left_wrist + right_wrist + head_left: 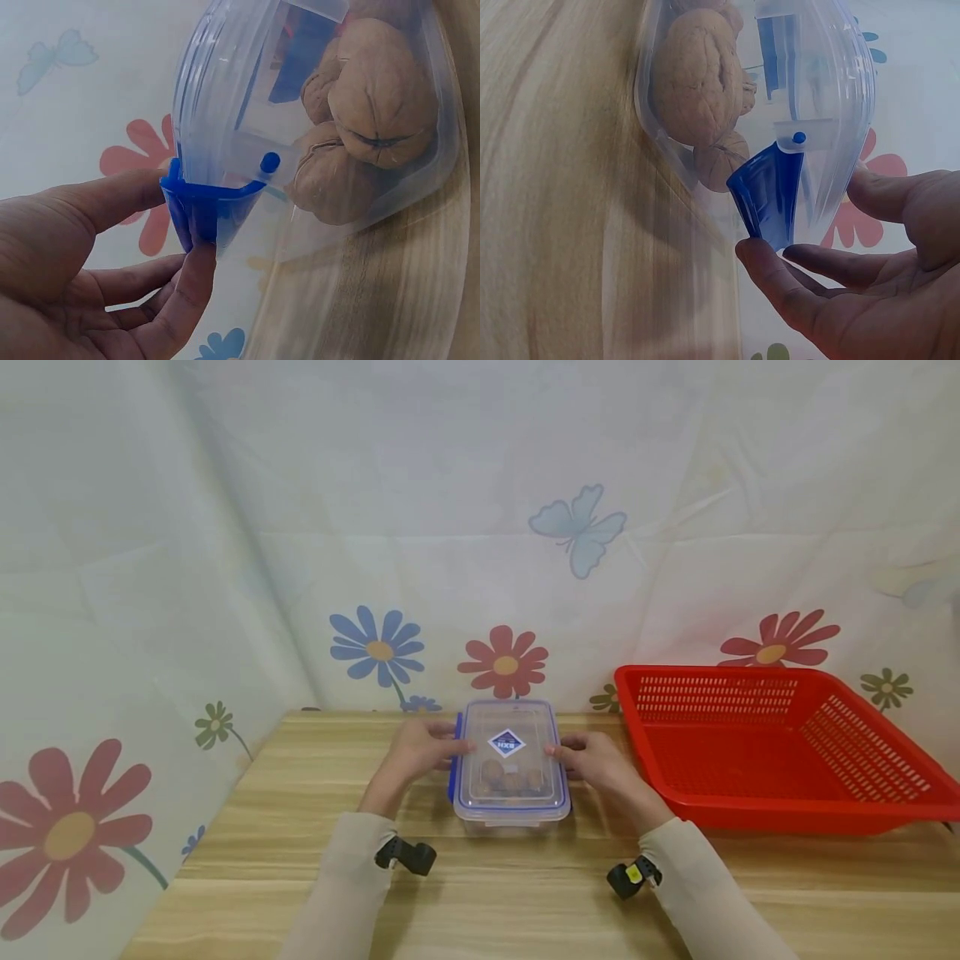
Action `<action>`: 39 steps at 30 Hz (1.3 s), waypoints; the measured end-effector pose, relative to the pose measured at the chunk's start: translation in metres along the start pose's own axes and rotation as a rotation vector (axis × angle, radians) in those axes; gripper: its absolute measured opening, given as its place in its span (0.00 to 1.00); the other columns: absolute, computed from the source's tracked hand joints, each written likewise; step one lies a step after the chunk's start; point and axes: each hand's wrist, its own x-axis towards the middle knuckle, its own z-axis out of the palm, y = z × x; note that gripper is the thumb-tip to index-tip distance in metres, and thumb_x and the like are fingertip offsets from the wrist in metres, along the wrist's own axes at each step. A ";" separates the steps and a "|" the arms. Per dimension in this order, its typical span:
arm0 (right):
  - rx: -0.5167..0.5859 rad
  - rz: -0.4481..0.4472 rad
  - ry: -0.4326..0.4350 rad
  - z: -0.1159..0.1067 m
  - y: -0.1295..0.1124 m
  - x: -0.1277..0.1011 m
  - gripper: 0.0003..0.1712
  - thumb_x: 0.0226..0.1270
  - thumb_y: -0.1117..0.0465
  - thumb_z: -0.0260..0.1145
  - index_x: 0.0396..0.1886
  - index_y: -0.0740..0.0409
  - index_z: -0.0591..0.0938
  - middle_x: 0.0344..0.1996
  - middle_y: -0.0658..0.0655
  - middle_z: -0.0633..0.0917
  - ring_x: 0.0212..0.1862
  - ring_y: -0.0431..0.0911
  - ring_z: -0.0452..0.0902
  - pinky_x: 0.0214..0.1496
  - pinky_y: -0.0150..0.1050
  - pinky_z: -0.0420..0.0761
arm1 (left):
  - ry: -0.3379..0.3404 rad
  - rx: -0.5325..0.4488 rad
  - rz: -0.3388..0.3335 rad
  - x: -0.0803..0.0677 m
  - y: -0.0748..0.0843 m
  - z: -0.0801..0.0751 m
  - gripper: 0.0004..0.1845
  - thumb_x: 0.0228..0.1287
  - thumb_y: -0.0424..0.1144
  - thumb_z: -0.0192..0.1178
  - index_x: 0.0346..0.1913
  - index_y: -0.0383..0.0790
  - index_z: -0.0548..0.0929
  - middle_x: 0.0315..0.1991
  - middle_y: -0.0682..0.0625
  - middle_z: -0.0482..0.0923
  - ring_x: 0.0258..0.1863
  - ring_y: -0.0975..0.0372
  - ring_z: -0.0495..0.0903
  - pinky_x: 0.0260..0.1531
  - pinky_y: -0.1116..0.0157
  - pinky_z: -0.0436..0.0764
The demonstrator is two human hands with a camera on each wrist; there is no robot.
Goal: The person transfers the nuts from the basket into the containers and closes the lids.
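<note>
A clear plastic food container with a blue-rimmed lid stands on the table, several walnuts visible inside. The lid lies on top and carries a diamond label. At the container's left side, my left hand pinches a blue latch, thumb against its upper edge and fingers at its outer face. On the opposite side my right hand has its thumb on the lid's edge and its fingertips at the lower end of another blue latch, which slants outward from the wall.
A red plastic basket with slotted walls stands on the right of the wooden table. Behind the table hangs a pale cloth printed with flowers and a butterfly. Each wrist wears a black strapped camera.
</note>
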 end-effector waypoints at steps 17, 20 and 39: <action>0.006 0.036 0.008 0.002 -0.001 0.003 0.31 0.80 0.55 0.68 0.69 0.74 0.76 0.56 0.69 0.86 0.55 0.60 0.86 0.63 0.54 0.85 | 0.091 0.093 0.035 -0.003 0.000 0.007 0.16 0.64 0.35 0.76 0.51 0.29 0.90 0.44 0.38 0.90 0.40 0.51 0.90 0.44 0.57 0.92; 0.014 0.030 0.005 0.002 -0.002 0.003 0.31 0.80 0.56 0.68 0.69 0.76 0.75 0.55 0.70 0.86 0.54 0.61 0.86 0.62 0.54 0.85 | 0.121 0.112 0.057 -0.003 0.000 0.010 0.16 0.62 0.34 0.77 0.49 0.28 0.91 0.42 0.38 0.90 0.39 0.52 0.88 0.43 0.57 0.91; 0.056 0.021 0.045 0.000 -0.001 0.003 0.32 0.76 0.56 0.71 0.67 0.77 0.76 0.53 0.71 0.86 0.50 0.60 0.88 0.58 0.53 0.88 | 0.129 0.088 0.057 -0.003 -0.002 0.012 0.18 0.62 0.34 0.75 0.54 0.31 0.90 0.45 0.40 0.90 0.42 0.53 0.89 0.45 0.56 0.91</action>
